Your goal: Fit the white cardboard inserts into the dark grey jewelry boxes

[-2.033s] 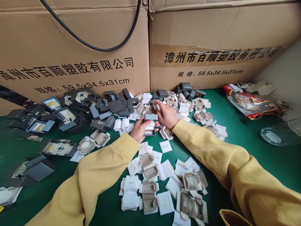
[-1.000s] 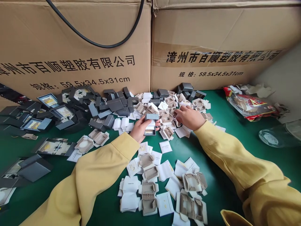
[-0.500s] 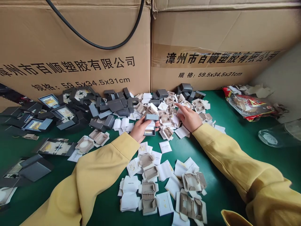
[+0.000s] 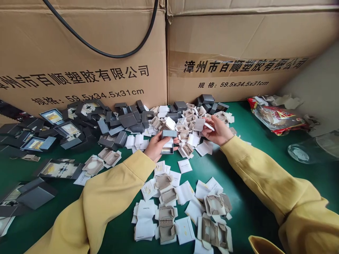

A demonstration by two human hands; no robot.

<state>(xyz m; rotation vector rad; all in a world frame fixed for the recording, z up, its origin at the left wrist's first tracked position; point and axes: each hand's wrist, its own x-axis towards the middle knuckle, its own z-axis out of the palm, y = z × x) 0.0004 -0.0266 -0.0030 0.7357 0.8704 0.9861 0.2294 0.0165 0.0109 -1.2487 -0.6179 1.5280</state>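
My left hand point(image 4: 155, 146) is closed around a small dark grey gift box point(image 4: 169, 133), whose lid stands raised. Something white and a pale strip show inside the box. Over the pile to the right, my right hand point(image 4: 219, 132) pinches a folded white leaflet point(image 4: 200, 124) between thumb and fingers. Beneath it lies a heap of white paper leaflets and grey-brown folded card inserts point(image 4: 185, 135). Nearer to me, more card inserts point(image 4: 166, 213) and white leaflets point(image 4: 184, 230) lie in loose groups, some printed with small text.
Many dark gift boxes point(image 4: 129, 120) are piled at the left and back of the green table point(image 4: 251, 192). Two large cardboard cartons point(image 4: 225, 38) stand behind, with a black cable point(image 4: 113, 55) hanging in front. At right are a red food packet point(image 4: 278, 116) and a clear glass point(image 4: 302, 153).
My right hand has drawn back a little to the right from the heap and now holds a folded white leaflet. My left hand keeps the open box in about the same place.
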